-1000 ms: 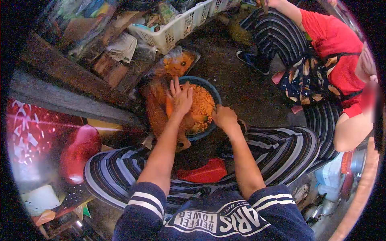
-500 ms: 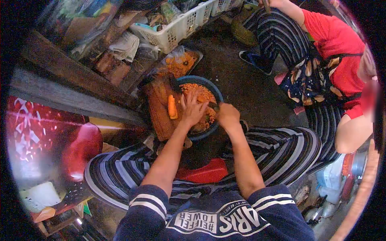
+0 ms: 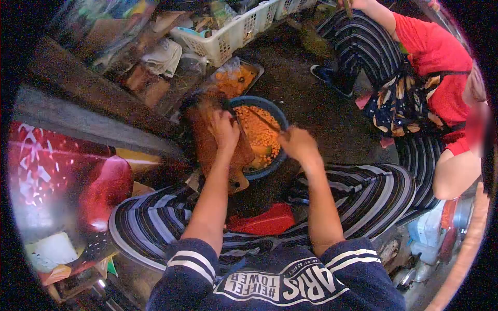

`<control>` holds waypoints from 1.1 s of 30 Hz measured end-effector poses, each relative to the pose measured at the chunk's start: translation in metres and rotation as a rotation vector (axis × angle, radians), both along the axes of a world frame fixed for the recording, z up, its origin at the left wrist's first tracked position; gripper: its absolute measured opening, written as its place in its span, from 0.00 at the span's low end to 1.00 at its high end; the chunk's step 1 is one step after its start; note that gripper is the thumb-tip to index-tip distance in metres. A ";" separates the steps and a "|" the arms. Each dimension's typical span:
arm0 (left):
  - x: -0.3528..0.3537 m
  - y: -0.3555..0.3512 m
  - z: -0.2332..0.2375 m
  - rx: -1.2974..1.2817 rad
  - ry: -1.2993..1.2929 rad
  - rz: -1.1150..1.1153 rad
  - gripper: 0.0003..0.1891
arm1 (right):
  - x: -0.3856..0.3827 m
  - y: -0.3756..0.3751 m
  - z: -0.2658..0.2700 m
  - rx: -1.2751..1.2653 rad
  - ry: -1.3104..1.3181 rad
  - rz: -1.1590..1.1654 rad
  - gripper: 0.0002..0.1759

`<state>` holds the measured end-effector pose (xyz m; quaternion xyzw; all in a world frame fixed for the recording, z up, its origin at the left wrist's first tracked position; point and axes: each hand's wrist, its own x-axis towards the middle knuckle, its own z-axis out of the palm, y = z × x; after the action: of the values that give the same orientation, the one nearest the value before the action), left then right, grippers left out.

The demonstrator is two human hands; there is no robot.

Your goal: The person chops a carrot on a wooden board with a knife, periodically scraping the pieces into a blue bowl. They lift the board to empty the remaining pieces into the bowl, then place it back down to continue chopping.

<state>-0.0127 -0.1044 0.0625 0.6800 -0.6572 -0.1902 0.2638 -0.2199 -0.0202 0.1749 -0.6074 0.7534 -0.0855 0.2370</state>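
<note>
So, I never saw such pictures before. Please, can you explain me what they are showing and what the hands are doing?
There is no machine here. One camera, worn on a person's head, looks forward and down and takes every picture. The two bare arms from below are that person's.

The left hand is at a brown board; I cannot tell what is under its fingers. The right hand holds what looks like a knife over a blue basin of small orange pieces. Beyond are a tray and a white basket. A person in red sits nearby.
</note>
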 end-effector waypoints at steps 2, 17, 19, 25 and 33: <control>0.007 0.013 0.008 -0.001 -0.051 0.139 0.26 | 0.027 0.001 -0.024 -0.031 -0.144 0.009 0.22; 0.025 0.035 -0.033 0.161 0.036 0.221 0.30 | 0.077 0.040 -0.114 -0.309 -0.337 0.075 0.19; 0.032 0.029 -0.032 0.168 0.010 0.239 0.30 | 0.068 0.038 -0.110 -0.215 -0.309 -0.065 0.20; 0.059 0.036 0.019 0.369 -0.228 -0.130 0.50 | 0.070 0.031 -0.112 -0.145 -0.231 -0.047 0.20; 0.063 0.026 0.009 0.263 -0.072 -0.483 0.55 | 0.069 0.034 -0.115 -0.224 -0.184 0.018 0.20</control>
<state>0.0503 -0.0779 0.0715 0.5383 -0.7789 -0.3070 0.0966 -0.1511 0.0134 0.0597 -0.6265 0.7086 -0.2224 0.2365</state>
